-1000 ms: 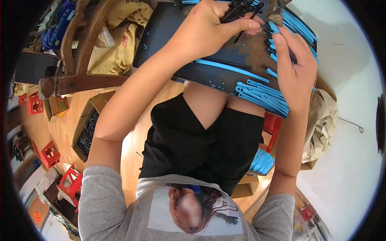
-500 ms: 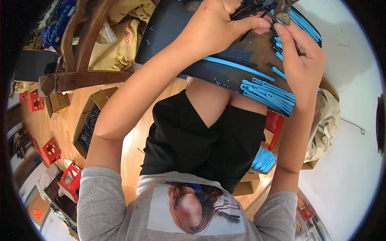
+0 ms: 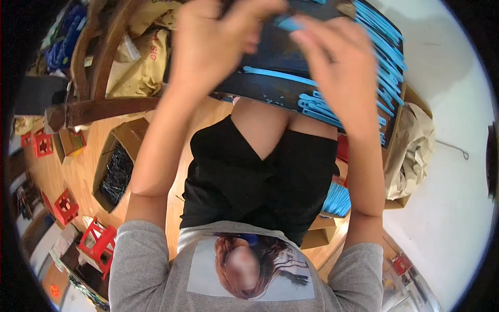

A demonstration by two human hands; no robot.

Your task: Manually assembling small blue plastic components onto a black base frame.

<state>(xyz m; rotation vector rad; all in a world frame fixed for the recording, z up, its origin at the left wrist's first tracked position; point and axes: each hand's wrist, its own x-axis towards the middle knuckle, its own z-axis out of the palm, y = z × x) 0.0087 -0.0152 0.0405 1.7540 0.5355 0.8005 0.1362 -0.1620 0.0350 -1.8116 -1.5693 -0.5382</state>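
Smeared by motion, my left hand (image 3: pixel 215 49) is raised over the left part of the dark tabletop (image 3: pixel 278 54); its fingertips are too blurred to show what they hold. My right hand (image 3: pixel 343 67) is closed in a pinch, with a short blurred bit of a blue plastic strip (image 3: pixel 287 23) showing at its thumb and fingertips. Below the hands a single long blue strip (image 3: pixel 278 74) lies along the near edge. A bundle of blue strips with holed ends (image 3: pixel 314 106) sits partly under my right wrist. More blue strips (image 3: pixel 382 47) are spread along the right side.
A wooden frame bar (image 3: pixel 104 112) and brown paper sacks (image 3: pixel 143 65) stand left of the table. On the floor is a carton of black pieces (image 3: pixel 118 169), with red stools (image 3: pixel 99 242) beyond. Crumpled brown paper (image 3: pixel 413 151) fills a box by the right wall.
My left hand has moved left, and the black bunch it held is out of sight. My right hand has shifted left and now has a blue strip at its fingertips.
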